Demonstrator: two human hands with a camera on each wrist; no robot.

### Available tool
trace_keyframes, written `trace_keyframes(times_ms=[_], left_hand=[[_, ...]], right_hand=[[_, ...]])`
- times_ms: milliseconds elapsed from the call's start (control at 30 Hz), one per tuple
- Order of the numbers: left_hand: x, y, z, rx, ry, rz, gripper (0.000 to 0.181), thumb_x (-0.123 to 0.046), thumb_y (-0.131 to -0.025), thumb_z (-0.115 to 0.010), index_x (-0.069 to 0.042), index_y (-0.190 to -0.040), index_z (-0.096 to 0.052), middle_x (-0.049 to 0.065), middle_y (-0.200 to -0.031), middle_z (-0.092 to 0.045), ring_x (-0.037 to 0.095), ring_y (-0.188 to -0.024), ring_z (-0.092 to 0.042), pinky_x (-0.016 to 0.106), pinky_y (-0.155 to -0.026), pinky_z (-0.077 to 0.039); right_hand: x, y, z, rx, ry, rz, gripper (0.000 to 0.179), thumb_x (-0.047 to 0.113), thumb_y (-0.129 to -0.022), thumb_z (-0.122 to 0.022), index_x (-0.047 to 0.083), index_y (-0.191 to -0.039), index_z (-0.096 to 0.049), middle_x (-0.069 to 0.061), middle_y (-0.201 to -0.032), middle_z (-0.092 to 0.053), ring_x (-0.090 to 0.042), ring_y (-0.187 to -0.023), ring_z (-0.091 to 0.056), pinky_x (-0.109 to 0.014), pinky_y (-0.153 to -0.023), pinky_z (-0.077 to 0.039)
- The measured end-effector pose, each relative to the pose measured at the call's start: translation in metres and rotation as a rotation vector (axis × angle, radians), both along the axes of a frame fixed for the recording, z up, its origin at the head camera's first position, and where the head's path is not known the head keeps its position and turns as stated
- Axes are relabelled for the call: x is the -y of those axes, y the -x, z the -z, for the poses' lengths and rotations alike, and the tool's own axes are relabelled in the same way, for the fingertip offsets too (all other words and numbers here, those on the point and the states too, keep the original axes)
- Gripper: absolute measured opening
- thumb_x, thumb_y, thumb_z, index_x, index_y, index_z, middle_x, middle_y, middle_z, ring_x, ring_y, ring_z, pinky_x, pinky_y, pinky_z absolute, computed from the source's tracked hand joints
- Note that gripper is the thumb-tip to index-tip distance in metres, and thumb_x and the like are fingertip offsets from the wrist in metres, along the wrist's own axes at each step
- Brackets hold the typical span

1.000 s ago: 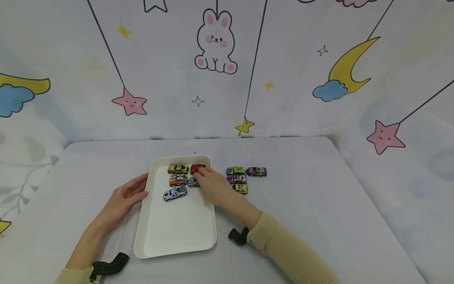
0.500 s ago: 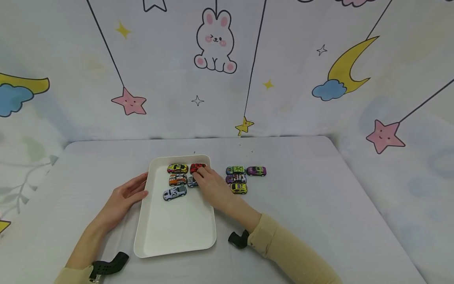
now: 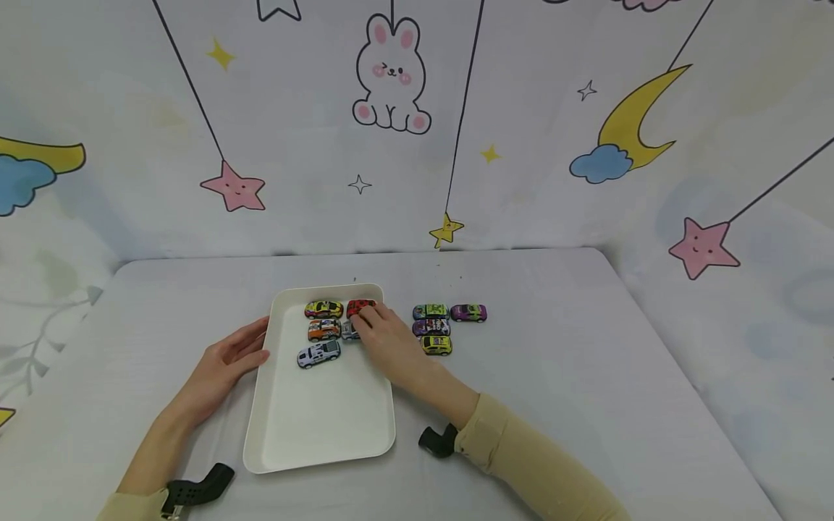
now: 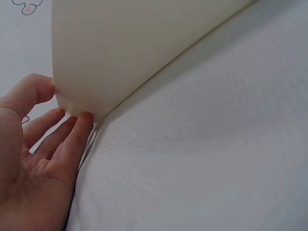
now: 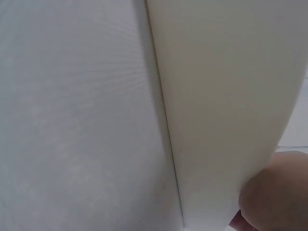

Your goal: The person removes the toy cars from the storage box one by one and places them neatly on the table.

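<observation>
A white tray (image 3: 319, 427) lies on the table, with several toy cars in its far half. My right hand (image 3: 395, 349) reaches over the tray's right wall and grips a grey-blue toy car (image 3: 348, 331), its right end hidden under the fingers. Just beyond the fingertips is a red car (image 3: 360, 307). To the left stand a yellow car (image 3: 323, 310), an orange car (image 3: 323, 330) and, nearer, a silver car (image 3: 318, 354). My left hand (image 3: 224, 365) rests against the tray's left side; in the left wrist view its fingertips touch the outer wall (image 4: 110, 57).
Right of the tray, a green car (image 3: 431, 311), a purple-and-black car (image 3: 431, 328) and a yellow car (image 3: 436, 345) form a column, with a purple-and-green car (image 3: 468, 312) beside it. A printed backdrop (image 3: 293, 130) rises behind the table.
The whole head view has shifted slightly. My right fingers stay at the grey-blue car and cover a little more of it; my left hand keeps its place on the tray.
</observation>
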State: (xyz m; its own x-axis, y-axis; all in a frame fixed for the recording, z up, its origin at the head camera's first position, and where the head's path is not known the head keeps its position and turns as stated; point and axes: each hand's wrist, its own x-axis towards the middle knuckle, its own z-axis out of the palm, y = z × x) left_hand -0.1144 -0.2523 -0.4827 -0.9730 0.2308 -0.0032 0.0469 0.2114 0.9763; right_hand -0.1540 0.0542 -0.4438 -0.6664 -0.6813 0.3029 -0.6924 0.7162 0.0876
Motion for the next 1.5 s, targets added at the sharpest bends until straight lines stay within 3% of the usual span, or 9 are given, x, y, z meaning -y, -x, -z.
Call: trace_keyframes(times_ms=[467,800,900,1167,1300,1400,1500], left_hand=[[0.0,0.0,0.0,0.007,0.01,0.001,0.064,-0.018,-0.101,-0.061,-0.005,-0.156,-0.031,0.019,-0.161,-0.029,-0.015,-0.129,-0.042,0.006,-0.097,-0.043],[0.002,-0.001,0.0,0.027,0.013,-0.02,0.065,-0.018,-0.1,-0.062,-0.005,-0.156,-0.032,0.015,-0.161,-0.032,-0.016,-0.127,-0.043,0.007,-0.097,-0.043],[0.001,0.0,0.0,0.021,0.007,-0.008,0.065,-0.018,-0.101,-0.062,-0.005,-0.156,-0.031,0.017,-0.162,-0.031,-0.015,-0.129,-0.042,0.007,-0.098,-0.043],[0.0,0.0,0.002,0.008,0.015,0.001,0.065,-0.018,-0.101,-0.061,-0.005,-0.156,-0.031,0.02,-0.161,-0.029,-0.014,-0.129,-0.042,0.006,-0.098,-0.042],[0.001,0.001,0.002,0.006,0.011,0.0,0.065,-0.018,-0.101,-0.062,-0.005,-0.156,-0.031,0.019,-0.161,-0.029,-0.014,-0.129,-0.042,0.007,-0.097,-0.043],[0.001,0.001,0.001,0.0,0.006,-0.001,0.064,-0.017,-0.101,-0.062,-0.004,-0.156,-0.031,0.02,-0.161,-0.03,-0.015,-0.128,-0.042,0.007,-0.097,-0.043],[0.001,0.0,0.001,0.002,0.009,-0.002,0.064,-0.017,-0.101,-0.062,-0.004,-0.156,-0.031,0.02,-0.161,-0.03,-0.016,-0.128,-0.042,0.006,-0.097,-0.043]], right_hand=[[-0.002,-0.002,0.001,-0.075,-0.024,-0.004,0.032,0.007,-0.1,-0.06,0.007,-0.132,-0.063,-0.007,-0.125,-0.064,-0.022,-0.114,-0.059,-0.03,-0.097,-0.052],[-0.005,-0.002,-0.001,0.009,0.005,-0.022,0.038,0.005,-0.099,-0.059,0.005,-0.138,-0.058,-0.01,-0.131,-0.061,-0.024,-0.12,-0.057,-0.032,-0.104,-0.05],[-0.009,-0.001,-0.002,0.037,0.037,-0.04,0.045,-0.002,-0.095,-0.062,0.006,-0.139,-0.056,-0.009,-0.132,-0.059,-0.023,-0.12,-0.055,-0.031,-0.105,-0.048],[-0.022,-0.004,-0.005,0.222,0.195,-0.089,0.069,-0.02,-0.083,-0.059,0.005,-0.146,-0.048,-0.011,-0.138,-0.052,-0.025,-0.125,-0.048,-0.033,-0.104,-0.049],[-0.031,-0.006,-0.009,0.243,0.257,-0.082,0.059,-0.014,-0.09,-0.059,0.004,-0.145,-0.049,-0.011,-0.139,-0.055,-0.024,-0.126,-0.049,-0.035,-0.106,-0.048],[-0.04,-0.005,-0.008,0.212,0.3,-0.096,0.046,-0.006,-0.095,-0.058,0.003,-0.14,-0.053,-0.011,-0.135,-0.059,-0.024,-0.124,-0.052,-0.036,-0.106,-0.048],[-0.051,-0.003,-0.004,0.169,0.353,-0.113,0.041,-0.005,-0.094,-0.062,0.002,-0.135,-0.058,-0.01,-0.13,-0.062,-0.025,-0.121,-0.054,-0.037,-0.105,-0.049]])
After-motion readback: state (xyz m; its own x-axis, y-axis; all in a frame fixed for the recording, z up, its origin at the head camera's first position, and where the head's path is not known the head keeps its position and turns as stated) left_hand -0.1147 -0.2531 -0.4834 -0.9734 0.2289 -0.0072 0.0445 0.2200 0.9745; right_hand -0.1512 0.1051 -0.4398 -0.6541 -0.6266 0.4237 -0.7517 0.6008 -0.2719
